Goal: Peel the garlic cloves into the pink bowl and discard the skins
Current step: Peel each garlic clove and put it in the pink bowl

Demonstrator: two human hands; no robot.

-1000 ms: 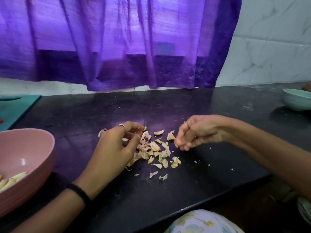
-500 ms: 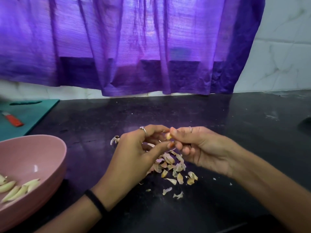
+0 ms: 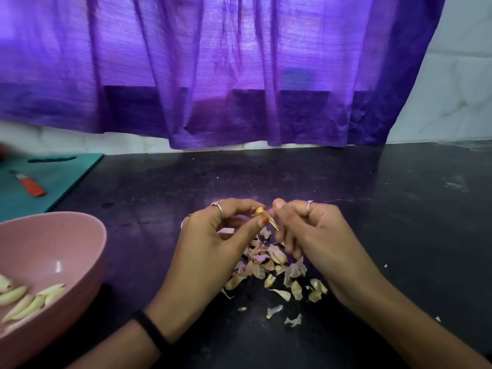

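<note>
— What's in the pink bowl [image 3: 87, 235]?
— Peeled cloves [image 3: 29, 299], lower left.
— And the hands?
— Left hand [image 3: 210, 249] and right hand [image 3: 314, 233] both pinch one garlic clove [image 3: 262, 212] above the skins [image 3: 274, 272].

Legible text, labels, brands, numbers, signs: none to be read anywhere in view.
</note>
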